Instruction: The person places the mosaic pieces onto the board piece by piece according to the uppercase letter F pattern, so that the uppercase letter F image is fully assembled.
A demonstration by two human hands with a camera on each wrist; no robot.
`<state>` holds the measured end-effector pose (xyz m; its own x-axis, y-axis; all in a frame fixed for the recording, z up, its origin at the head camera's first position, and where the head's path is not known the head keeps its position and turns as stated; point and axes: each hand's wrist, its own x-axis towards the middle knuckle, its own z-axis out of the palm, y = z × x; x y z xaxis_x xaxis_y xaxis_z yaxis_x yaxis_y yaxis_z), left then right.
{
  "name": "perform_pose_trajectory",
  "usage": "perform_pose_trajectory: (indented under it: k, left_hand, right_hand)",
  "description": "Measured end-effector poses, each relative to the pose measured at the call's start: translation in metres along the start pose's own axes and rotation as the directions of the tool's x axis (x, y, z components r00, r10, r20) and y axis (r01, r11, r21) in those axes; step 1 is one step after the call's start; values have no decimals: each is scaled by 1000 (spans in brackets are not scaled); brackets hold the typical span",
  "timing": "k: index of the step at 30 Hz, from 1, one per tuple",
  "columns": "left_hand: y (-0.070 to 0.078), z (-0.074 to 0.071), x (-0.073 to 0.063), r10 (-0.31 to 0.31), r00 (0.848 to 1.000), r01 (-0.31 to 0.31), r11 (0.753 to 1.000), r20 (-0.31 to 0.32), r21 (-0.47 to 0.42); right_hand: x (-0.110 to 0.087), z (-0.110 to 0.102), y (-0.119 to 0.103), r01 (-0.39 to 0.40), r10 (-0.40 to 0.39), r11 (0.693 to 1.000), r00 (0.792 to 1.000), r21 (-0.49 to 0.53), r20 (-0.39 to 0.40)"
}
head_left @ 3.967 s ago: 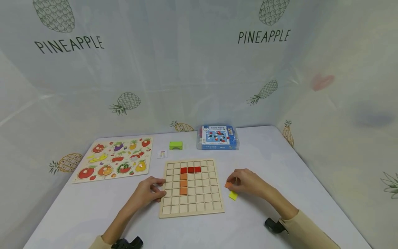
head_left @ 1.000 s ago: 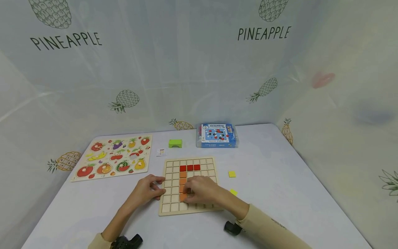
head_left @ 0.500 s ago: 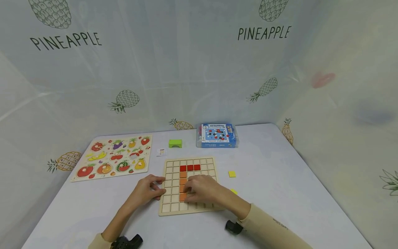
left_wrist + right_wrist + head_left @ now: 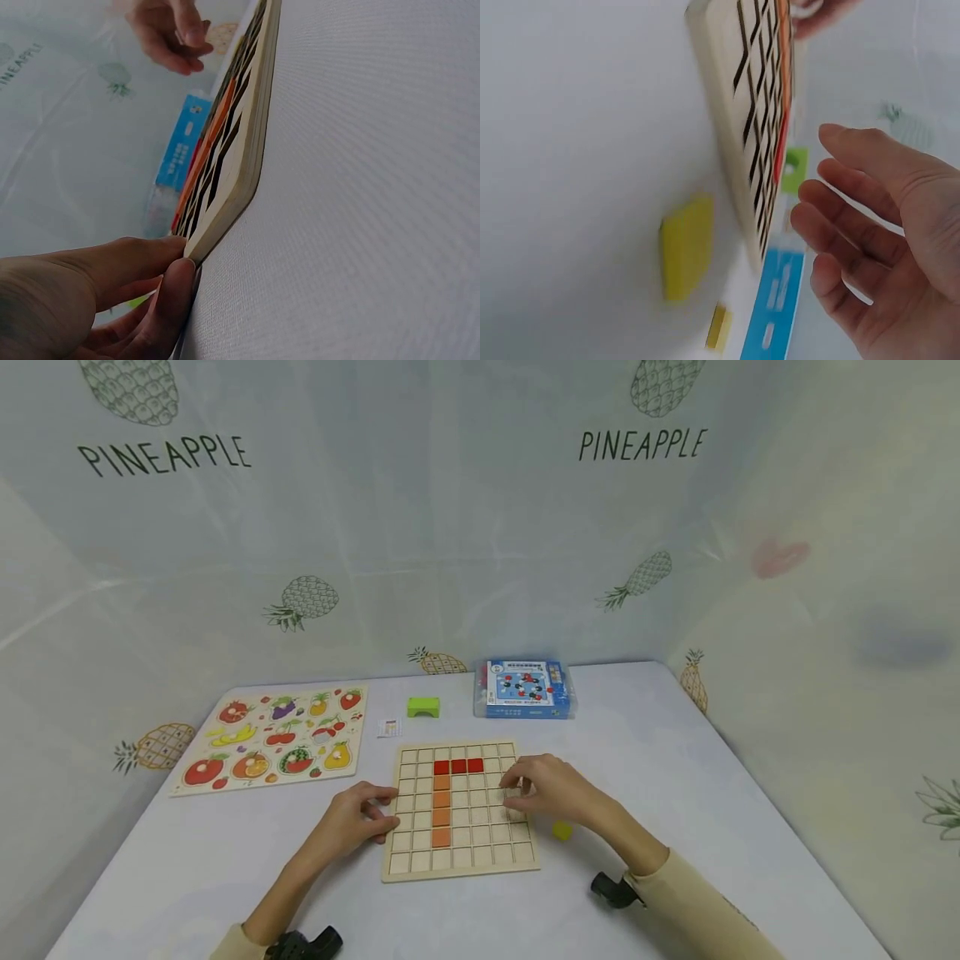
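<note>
My left hand grips the left edge of a wooden grid board between thumb and fingers. Three red tiles form a row near the board's far side. From the row's left end, several orange tiles run toward me in one column. Over the board's right edge hovers my right hand, holding nothing, its fingers loosely bent. A yellow tile lies right of the board. The right wrist view shows that nearer yellow tile and a second yellow tile farther off.
At the back left lies a fruit puzzle board. A small printed card and a green arched block are behind the grid board. A blue boxed set stands at the back, before the pineapple-print curtain.
An orange tile, pinched beside the board at first, now sits at the near end of the orange column. My right hand has let go and moved right. The left hand stays on the edge.
</note>
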<state>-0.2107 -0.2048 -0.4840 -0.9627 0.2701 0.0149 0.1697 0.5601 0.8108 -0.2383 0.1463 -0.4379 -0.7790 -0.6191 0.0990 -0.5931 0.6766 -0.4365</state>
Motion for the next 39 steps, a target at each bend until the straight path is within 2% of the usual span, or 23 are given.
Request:
perform_pose_trajectory:
  k: [7,14,27,39]
  left_hand:
    - [1,-1,1,4,1000,-4,1000,11,-14]
    - [1,-1,1,3,1000,-3,1000,15,-15]
    - [0,-1,-1,8,1000,-8,1000,2,5]
    - [0,0,0,5,1000,-5,1000,4,-25]
  right_hand:
    - [-22,-16,39,-71,70,997,996,-22,-62]
    - [-34,-19,60,-138,137,990,988,-8,-66]
    - [-36,-16,74,-152,150,988,986,-27,-67]
    - [-36,-15,78,-145,143,989,987,-24,-75]
